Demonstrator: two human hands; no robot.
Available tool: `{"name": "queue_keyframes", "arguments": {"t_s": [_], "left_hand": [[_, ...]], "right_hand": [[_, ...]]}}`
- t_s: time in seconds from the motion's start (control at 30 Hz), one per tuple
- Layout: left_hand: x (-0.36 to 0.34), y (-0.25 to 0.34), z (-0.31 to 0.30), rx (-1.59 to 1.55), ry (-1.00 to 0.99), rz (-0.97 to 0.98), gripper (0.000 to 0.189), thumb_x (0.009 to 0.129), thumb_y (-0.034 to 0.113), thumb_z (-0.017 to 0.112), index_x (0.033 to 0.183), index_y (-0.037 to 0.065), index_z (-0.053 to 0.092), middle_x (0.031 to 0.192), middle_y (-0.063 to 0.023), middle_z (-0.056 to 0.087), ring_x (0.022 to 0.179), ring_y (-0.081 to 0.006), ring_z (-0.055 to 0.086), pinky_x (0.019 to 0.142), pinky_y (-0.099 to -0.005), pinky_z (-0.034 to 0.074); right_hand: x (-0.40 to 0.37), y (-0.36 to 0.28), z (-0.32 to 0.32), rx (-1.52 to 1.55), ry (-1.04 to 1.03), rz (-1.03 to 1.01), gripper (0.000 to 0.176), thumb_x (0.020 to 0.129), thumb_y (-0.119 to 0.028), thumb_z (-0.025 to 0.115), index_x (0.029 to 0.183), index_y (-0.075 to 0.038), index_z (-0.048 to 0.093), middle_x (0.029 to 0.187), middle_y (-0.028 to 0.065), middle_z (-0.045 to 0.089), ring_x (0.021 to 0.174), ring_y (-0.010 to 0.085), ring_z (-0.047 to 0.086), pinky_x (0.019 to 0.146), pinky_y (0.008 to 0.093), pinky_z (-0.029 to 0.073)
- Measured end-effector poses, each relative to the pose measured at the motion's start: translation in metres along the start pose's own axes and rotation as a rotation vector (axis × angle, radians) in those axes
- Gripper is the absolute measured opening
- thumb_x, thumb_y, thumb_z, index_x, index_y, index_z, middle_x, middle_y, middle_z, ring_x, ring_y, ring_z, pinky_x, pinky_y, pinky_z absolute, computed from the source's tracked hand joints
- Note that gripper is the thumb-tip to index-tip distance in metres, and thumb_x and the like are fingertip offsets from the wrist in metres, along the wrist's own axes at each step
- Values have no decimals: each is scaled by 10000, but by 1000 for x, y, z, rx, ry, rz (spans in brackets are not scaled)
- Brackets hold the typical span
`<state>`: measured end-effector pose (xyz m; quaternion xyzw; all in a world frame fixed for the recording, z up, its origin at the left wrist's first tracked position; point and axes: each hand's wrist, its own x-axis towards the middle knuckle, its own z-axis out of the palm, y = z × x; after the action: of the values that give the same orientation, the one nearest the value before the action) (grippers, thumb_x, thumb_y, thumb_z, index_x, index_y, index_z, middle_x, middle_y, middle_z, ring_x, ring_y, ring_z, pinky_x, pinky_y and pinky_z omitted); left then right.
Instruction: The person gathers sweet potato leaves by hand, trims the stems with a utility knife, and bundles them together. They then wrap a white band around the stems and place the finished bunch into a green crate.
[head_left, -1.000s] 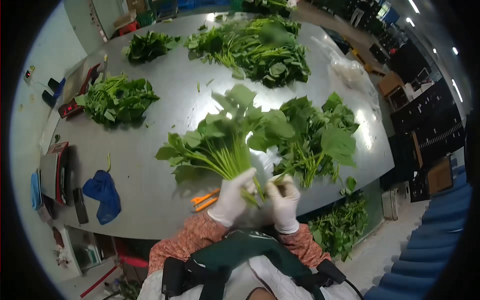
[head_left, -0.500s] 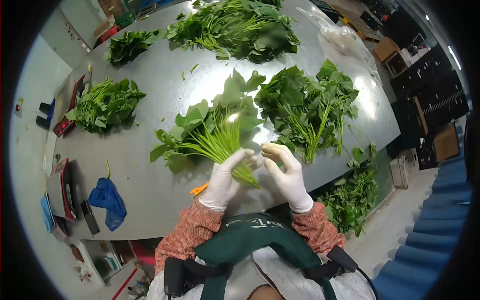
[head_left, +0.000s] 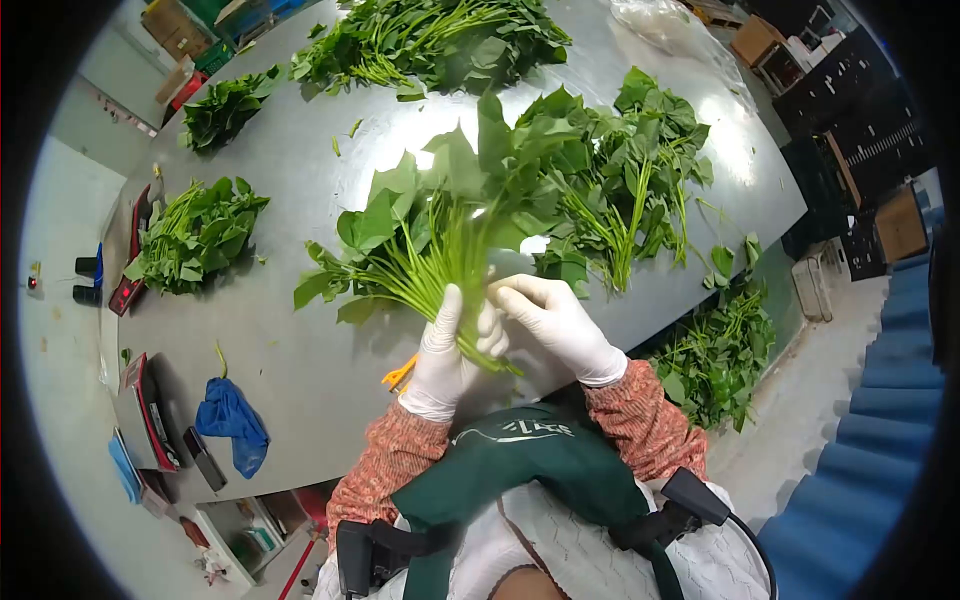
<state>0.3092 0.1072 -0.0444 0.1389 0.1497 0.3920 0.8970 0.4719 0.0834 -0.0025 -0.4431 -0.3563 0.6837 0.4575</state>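
White gloves cover both hands. My left hand (head_left: 445,360) is wrapped round the stems of a bunch of leafy greens (head_left: 425,268), whose leaves fan out away from me over the metal table (head_left: 300,330). At the right side of that bunch, my right hand (head_left: 565,325) is closed, thumb and fingers pinched together against the stems; whatever is between them is hidden. Beyond the right hand lies a loose pile of greens (head_left: 625,215). An orange tool (head_left: 400,374) shows beside my left wrist, partly covered by it.
A big heap of greens (head_left: 440,45) lies at the back, with smaller bunches (head_left: 200,238) at the left. More greens (head_left: 715,355) sit below the table's right edge. A blue bag-like bundle (head_left: 232,425) and red-and-black devices (head_left: 150,415) are at the left.
My right hand has moved left to the bunch, and its fingers have closed from a loose curl into a pinch. The left hand keeps its hold. The camera view has shifted slightly.
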Motion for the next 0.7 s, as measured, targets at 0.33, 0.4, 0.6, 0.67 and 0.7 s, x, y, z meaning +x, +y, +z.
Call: {"name": "queue_keyframes", "arguments": {"t_s": [0.33, 0.4, 0.6, 0.67, 0.7], "left_hand": [[0, -6, 4, 213, 147, -18, 387, 981, 398, 550, 1189, 71, 542, 757, -11, 566, 607, -104, 502, 565, -267, 436], [1, -9, 6, 260, 147, -19, 397, 979, 394, 554, 1219, 79, 522, 762, -13, 565, 600, -101, 496, 557, -262, 431], [0, -7, 7, 308, 232, -14, 419, 971, 356, 583, 1285, 87, 511, 902, -8, 585, 648, -77, 512, 560, -248, 446], [2, -6, 5, 453, 368, 86, 445, 986, 382, 539, 1266, 38, 509, 703, -29, 540, 552, -121, 469, 540, -278, 411], [2, -1, 4, 491, 325, 88, 415, 984, 342, 556, 1213, -3, 531, 718, -28, 546, 577, -120, 500, 556, -274, 433]], "right_hand": [[1, 6, -1, -144, 56, -71, 108, 928, -58, 597, 890, 42, 581, 756, 74, 602, 610, 147, 651, 535, 245, 535], [-3, 6, -5, -373, 113, -175, 110, 896, -60, 625, 832, 28, 604, 752, 77, 604, 639, 154, 633, 581, 277, 516], [-10, 15, -57, -840, 283, -459, 134, 847, -144, 653, 805, -17, 645, 744, 125, 628, 660, 277, 617, 623, 354, 494], [-23, 5, -67, -1320, 390, -94, 173, 855, -229, 663, 812, -62, 677, 676, 110, 628, 649, 285, 625, 591, 351, 488], [-24, 6, -67, -1306, 373, -106, 175, 860, -227, 656, 833, -56, 685, 719, 114, 647, 679, 284, 639, 614, 355, 499]]}}
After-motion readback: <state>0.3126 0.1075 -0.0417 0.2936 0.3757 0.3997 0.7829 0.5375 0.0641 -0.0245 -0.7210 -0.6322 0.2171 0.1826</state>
